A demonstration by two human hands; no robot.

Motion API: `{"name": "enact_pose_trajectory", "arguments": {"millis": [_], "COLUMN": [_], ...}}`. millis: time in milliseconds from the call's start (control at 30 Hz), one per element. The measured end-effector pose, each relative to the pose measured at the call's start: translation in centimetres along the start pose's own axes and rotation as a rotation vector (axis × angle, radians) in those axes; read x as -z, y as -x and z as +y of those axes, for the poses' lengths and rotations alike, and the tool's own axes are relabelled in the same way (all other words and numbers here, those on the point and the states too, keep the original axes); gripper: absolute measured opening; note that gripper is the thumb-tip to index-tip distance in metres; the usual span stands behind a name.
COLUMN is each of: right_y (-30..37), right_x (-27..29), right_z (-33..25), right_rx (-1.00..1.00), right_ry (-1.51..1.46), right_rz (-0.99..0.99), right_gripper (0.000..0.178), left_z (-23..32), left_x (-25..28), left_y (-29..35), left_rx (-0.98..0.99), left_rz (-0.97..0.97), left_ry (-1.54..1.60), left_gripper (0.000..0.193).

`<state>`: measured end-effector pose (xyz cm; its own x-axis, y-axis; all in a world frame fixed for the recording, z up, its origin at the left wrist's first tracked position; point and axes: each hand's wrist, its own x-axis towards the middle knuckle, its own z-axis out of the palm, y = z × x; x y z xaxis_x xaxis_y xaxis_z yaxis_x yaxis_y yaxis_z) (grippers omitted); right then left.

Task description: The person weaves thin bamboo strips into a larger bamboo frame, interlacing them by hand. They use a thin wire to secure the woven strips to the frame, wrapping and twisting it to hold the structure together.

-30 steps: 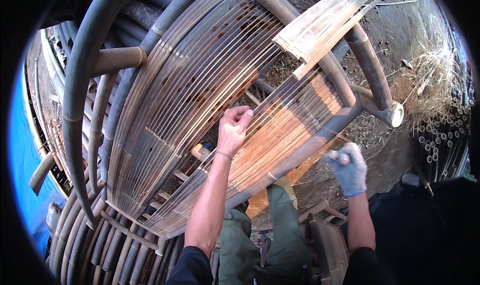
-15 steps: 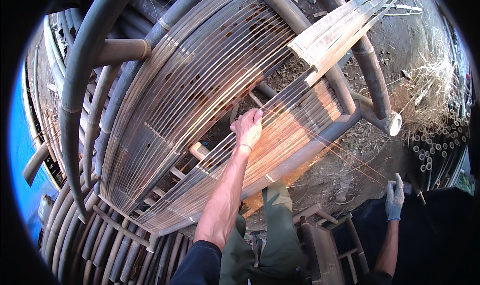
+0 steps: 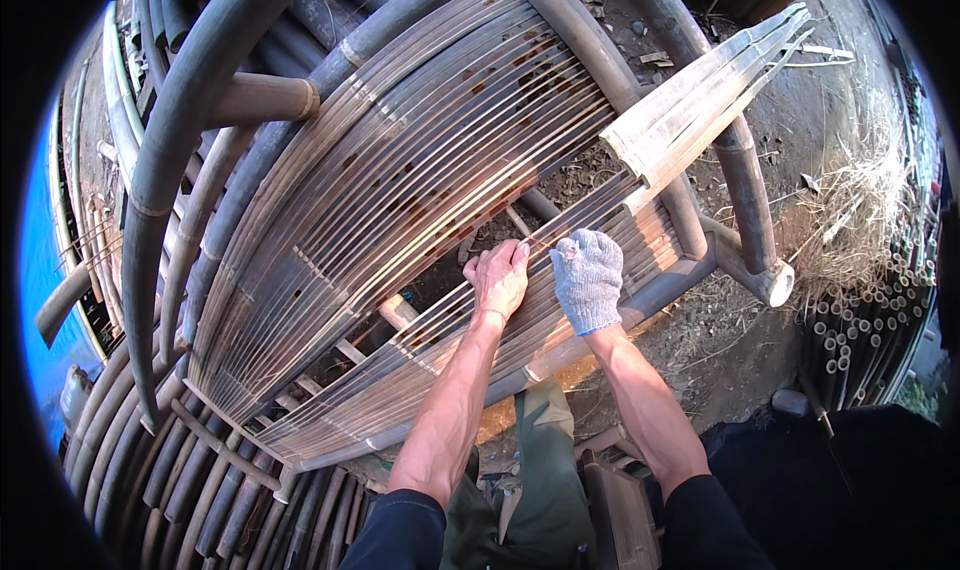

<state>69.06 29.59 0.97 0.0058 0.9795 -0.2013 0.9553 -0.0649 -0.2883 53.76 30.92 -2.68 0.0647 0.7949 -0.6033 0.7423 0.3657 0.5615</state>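
A wide frame of thick bamboo poles carries many thin bamboo slats laid side by side. My bare left hand presses on the slats near the frame's lower edge, thumb and finger pinching something thin at one slat. My right hand, in a grey knit glove, rests right beside it on the same slats, fingers curled at the same spot. A loose bundle of pale split slats lies across the frame's upper right corner.
Stacked round bamboo poles lie to the lower left and cut pole ends at the right. Dry grass and bare dirt lie beyond the frame. My legs in green trousers are below.
My gloved right hand has come up from low at the right and now sits on the slats beside my left hand. My left hand has stayed at about the same place.
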Motion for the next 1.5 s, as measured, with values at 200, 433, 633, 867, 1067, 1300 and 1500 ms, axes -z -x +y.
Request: {"name": "enact_pose_trajectory", "arguments": {"millis": [200,433,633,867,1067,1300,1500], "right_y": [0.0,0.2,-0.3,1.4,7.2,6.0,5.6], "right_x": [-0.8,6.8,16.0,8.7,8.4,8.7,11.8], "right_z": [-1.1,1.9,2.8,9.3,-2.3,12.7,9.9], "right_rx": [-0.234,-0.208,0.028,0.346,0.540,0.249,-0.586], "right_ry": [-0.119,-0.667,-1.691,0.409,-0.295,-0.331,-0.972], "right_rz": [-0.255,-0.551,-0.050,-0.548,-0.425,-0.540,-0.462], "right_gripper": [0.020,0.029,0.037,0.018,0.030,0.023,0.038], "left_z": [-0.5,0.2,0.7,0.6,0.1,0.4,-1.9], "left_x": [-1.4,-0.7,-0.2,-0.7,-1.1,-1.0,-0.1], "left_y": [0.2,0.0,0.0,0.1,0.3,0.5,1.4], "left_rx": [-0.006,-0.007,0.004,-0.038,-0.074,-0.044,-0.071], "left_rz": [0.132,0.025,-0.006,0.077,0.146,0.109,0.256], "left_ry": [-0.034,-0.062,-0.023,0.019,0.021,-0.009,0.064], "left_gripper": [0.042,0.031,0.030,0.024,0.023,0.026,0.039]}}
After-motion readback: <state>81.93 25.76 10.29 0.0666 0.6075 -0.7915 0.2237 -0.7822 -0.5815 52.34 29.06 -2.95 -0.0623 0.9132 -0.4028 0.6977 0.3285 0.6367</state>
